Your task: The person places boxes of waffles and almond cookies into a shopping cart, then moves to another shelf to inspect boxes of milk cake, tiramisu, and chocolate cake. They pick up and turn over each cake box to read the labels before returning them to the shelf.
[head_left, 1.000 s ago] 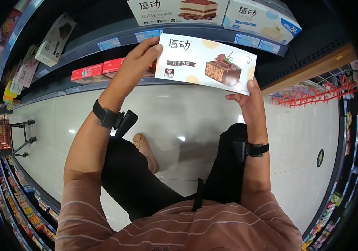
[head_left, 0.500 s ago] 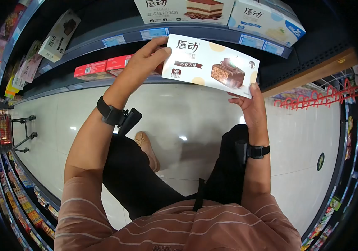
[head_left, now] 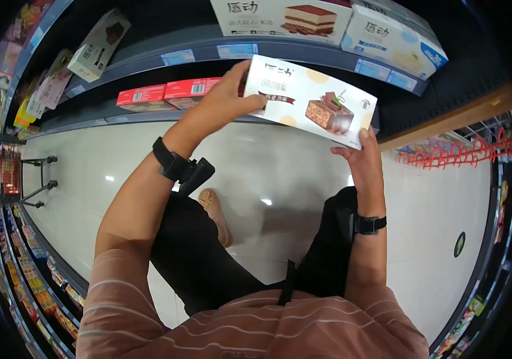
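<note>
A white cake box (head_left: 304, 99) with a chocolate cake picture is held in front of the shelf, tilted down toward its right end. My left hand (head_left: 232, 93) grips its left end, the thumb lying across the front face. At the lower right corner my right hand (head_left: 363, 155) pinches the box, thumb on the front and fingers partly hidden beneath. Both wrists wear black straps with a small device. Behind the box, a tiramisu cake box (head_left: 256, 18) and a white-and-blue cake box (head_left: 381, 39) stand on the shelf.
Red boxes (head_left: 193, 88) sit on the lower shelf. Another white box (head_left: 99, 48) stands at the shelf's left. Red hooks (head_left: 459, 149) stick out at right. A shopping cart (head_left: 8, 170) is on the floor at far left.
The box has shifted slightly right and down in view, its front turning a little. My left thumb has slid from the upper left edge onto the front face. The shelf shifts right and down in view.
</note>
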Demonstrator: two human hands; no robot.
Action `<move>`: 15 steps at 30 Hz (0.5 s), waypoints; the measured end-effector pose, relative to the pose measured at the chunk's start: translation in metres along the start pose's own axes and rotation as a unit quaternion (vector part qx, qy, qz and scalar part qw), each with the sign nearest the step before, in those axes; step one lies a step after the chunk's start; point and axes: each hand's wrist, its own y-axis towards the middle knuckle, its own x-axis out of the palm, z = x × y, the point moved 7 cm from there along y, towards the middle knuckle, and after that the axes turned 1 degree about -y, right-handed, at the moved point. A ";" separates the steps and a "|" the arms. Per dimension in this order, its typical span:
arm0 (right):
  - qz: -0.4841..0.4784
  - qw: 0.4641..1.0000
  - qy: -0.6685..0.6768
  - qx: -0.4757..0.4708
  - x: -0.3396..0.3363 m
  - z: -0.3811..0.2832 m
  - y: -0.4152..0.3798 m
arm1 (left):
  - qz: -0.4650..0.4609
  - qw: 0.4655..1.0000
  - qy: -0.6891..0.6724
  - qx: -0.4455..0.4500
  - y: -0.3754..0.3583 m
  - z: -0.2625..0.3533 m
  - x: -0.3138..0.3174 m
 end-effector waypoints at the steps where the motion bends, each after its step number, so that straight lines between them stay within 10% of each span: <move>1: 0.000 1.000 -0.001 0.010 0.001 0.004 0.000 | 0.001 1.000 0.011 -0.002 -0.001 -0.001 -0.001; 15: -0.018 0.998 -0.017 0.061 0.016 0.031 -0.011 | 0.044 0.993 0.048 -0.098 -0.001 -0.035 -0.021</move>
